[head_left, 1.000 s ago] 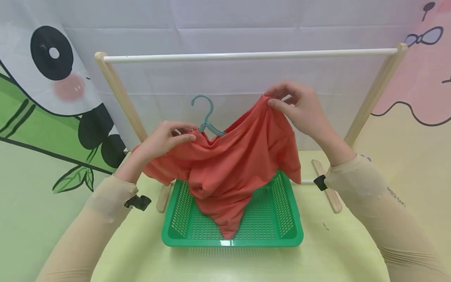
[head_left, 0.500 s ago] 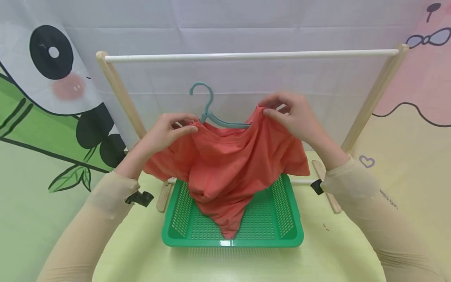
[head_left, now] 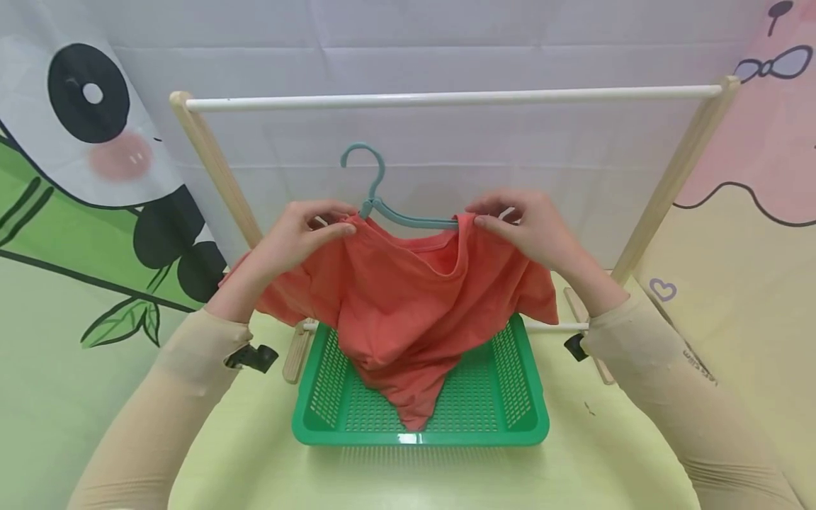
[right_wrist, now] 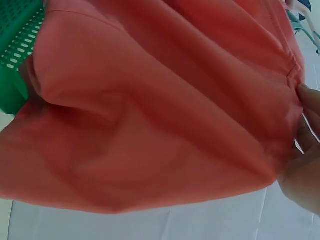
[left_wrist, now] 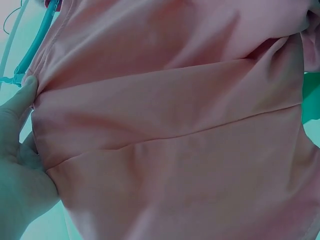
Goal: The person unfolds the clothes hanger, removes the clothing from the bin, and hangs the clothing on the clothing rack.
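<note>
A red T-shirt (head_left: 408, 304) hangs between my two hands, its hem drooping into the green basket below. At the left of the neckline, my left hand (head_left: 299, 237) pinches the shirt shoulder right beside the hanger's neck. My right hand (head_left: 529, 223) pinches the other shoulder at the collar edge, thumb in front. A teal clothes hanger (head_left: 408, 218) sits inside the neck opening, its hook standing up above the collar and its right arm running to the right shoulder. The hanger's left arm is hidden by cloth. In both wrist views the shirt fabric (left_wrist: 165, 115) fills most of the picture.
A green perforated basket (head_left: 535, 418) stands on the pale yellow table (head_left: 408, 482) under the shirt. Behind it rises a clothes rack with a white rail (head_left: 446, 99) and wooden side posts (head_left: 676, 177). A white curtain (head_left: 421, 35) and cartoon-printed walls surround the table.
My right hand has come down with its shoulder of the shirt, over the hanger's right arm. My left hand and the hanger have risen slightly, and the neckline now spreads open.
</note>
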The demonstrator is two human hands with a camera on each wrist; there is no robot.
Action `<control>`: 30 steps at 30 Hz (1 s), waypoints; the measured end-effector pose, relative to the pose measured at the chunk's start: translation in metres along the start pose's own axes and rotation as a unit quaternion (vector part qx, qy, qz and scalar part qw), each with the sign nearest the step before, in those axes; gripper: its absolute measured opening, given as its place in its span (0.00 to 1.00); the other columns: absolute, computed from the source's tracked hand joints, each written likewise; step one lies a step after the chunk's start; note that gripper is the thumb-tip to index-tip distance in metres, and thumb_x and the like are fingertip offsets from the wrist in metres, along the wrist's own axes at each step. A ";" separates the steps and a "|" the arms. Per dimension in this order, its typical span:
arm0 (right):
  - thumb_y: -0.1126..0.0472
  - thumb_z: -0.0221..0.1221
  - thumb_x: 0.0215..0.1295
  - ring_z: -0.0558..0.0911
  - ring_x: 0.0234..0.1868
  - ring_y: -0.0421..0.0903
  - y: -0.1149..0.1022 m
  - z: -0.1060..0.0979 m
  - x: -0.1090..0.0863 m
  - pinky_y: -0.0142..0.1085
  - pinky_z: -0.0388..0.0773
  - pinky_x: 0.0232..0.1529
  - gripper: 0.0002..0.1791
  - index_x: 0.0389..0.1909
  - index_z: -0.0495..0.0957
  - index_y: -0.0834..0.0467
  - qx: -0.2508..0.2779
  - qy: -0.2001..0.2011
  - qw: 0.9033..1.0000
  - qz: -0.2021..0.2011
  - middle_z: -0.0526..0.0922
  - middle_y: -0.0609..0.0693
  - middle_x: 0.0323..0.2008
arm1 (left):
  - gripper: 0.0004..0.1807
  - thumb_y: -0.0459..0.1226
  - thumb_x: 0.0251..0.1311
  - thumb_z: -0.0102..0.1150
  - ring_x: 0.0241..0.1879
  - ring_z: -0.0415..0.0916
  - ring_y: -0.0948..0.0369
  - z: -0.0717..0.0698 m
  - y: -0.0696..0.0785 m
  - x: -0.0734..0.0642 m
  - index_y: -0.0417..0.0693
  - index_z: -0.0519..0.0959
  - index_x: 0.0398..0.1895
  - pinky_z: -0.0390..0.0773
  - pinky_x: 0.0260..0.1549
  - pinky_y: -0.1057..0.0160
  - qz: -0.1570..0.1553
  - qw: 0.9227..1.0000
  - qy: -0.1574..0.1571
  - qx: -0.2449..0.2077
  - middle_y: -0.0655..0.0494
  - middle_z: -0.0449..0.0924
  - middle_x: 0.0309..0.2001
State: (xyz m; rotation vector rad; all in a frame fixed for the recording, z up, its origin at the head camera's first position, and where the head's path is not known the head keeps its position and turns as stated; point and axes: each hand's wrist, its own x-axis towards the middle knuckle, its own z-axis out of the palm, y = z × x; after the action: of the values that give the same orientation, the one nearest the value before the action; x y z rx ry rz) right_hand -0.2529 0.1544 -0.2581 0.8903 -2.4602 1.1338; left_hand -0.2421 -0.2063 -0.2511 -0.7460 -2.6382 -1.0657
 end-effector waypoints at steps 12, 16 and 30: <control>0.55 0.64 0.66 0.81 0.38 0.32 0.007 0.009 -0.006 0.26 0.78 0.39 0.11 0.48 0.85 0.48 -0.017 -0.007 1.000 -0.016 0.88 0.42 0.40 | 0.16 0.41 0.65 0.62 0.42 0.76 0.72 0.002 0.002 -0.001 0.51 0.82 0.55 0.75 0.42 0.74 0.014 1.000 0.009 0.004 0.50 0.84 0.46; 0.54 0.66 0.63 0.81 0.39 0.33 0.007 0.012 -0.008 0.25 0.78 0.41 0.12 0.47 0.85 0.47 -0.010 -0.006 1.000 -0.014 0.88 0.41 0.41 | 0.16 0.42 0.65 0.63 0.42 0.76 0.69 0.004 0.002 -0.002 0.52 0.82 0.55 0.76 0.42 0.74 0.011 1.000 0.012 0.007 0.51 0.85 0.47; 0.57 0.67 0.62 0.80 0.38 0.38 0.010 0.017 -0.013 0.25 0.79 0.40 0.10 0.44 0.84 0.52 -0.028 -0.002 0.998 -0.048 0.86 0.44 0.38 | 0.15 0.40 0.64 0.64 0.42 0.77 0.66 0.013 0.000 -0.002 0.53 0.83 0.54 0.76 0.42 0.74 0.014 1.000 0.004 0.006 0.55 0.85 0.45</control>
State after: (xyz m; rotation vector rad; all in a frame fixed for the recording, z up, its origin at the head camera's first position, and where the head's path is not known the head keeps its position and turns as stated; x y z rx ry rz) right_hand -0.2498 0.1515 -0.2815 0.9840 -2.4121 1.0263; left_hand -0.2404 -0.1975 -0.2609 -0.7721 -2.6160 -1.0434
